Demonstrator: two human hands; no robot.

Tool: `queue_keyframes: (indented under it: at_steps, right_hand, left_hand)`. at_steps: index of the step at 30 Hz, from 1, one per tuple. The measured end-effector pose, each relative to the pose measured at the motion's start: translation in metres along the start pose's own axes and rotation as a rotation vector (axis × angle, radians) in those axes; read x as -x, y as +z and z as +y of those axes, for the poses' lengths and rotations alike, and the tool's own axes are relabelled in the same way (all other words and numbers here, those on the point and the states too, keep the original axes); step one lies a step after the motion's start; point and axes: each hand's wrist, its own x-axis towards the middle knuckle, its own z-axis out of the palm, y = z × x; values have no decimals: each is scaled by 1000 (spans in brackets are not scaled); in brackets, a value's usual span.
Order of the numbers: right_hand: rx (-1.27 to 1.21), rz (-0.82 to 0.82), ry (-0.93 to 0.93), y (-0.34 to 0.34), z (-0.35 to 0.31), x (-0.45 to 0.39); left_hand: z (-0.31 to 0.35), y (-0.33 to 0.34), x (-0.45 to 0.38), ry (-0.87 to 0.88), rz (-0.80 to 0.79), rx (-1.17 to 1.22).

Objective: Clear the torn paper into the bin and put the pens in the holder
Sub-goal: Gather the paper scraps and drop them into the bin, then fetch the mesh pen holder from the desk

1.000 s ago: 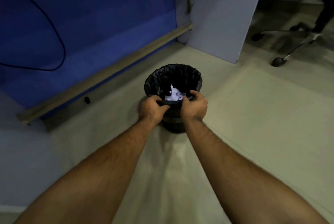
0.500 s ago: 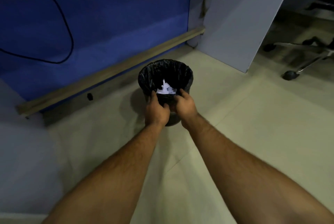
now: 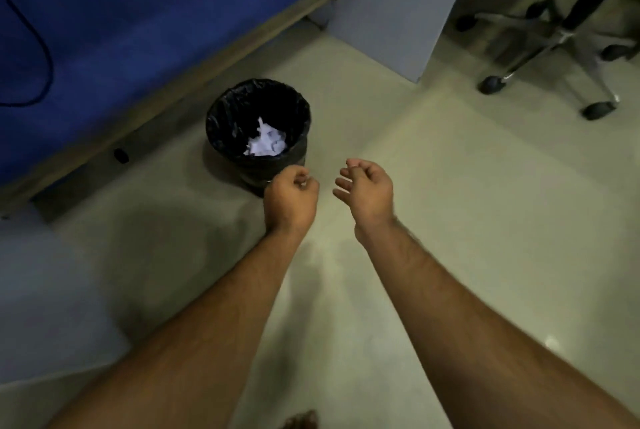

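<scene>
Far left, a blue partition [image 3: 138, 12] with a dark cable [image 3: 45, 57] looping across it, a wooden strip [image 3: 194, 68] along its foot. Next, the bin [image 3: 258, 123], black-lined, standing on the floor with the torn paper [image 3: 266, 142] lying white in its bottom. Just in front, the left hand [image 3: 290, 198] hovers by the rim, fingers loosely curled, nothing in them. Beside it the right hand [image 3: 365, 191], fingers half bent and relaxed, also empty. The paper step looks finished; neither pens nor holder show here, so the next move means turning away to find them. Pale tiled floor [image 3: 450, 220], grey panel [image 3: 398, 5], and an office chair base [image 3: 554, 47] far right.
</scene>
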Motion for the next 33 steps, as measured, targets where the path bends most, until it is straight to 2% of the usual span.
queue_keyframes:
  at_steps: [5, 7, 11, 17, 22, 25, 28, 30, 33]
  right_hand:
    - [56, 78, -23, -14, -100, 78]
    - [78, 73, -58, -12, -149, 120]
    - [53, -62, -44, 6, -275, 223]
    - [88, -161, -102, 56, -379, 290]
    - [228, -249, -95, 128, -415, 293]
    - [336, -271, -83, 178, -424, 276]
    - [396, -305, -26, 235, -432, 251]
    - [445, -318, -19, 268, -436, 230]
    - [524, -342, -34, 312, -430, 195]
  left_hand:
    - [121, -56, 39, 19, -118, 48]
    - [176, -94, 52, -8, -82, 51]
    - [307, -206, 97, -58, -25, 139]
    - [401, -322, 107, -54, 78, 157]
    - [422, -386, 68, -29, 176, 49]
    - [412, -411, 28, 10, 252, -39]
    - [385, -428, -30, -49, 311, -117]
    - [363, -431, -67, -73, 283, -223]
    - [328, -420, -114, -49, 124, -540]
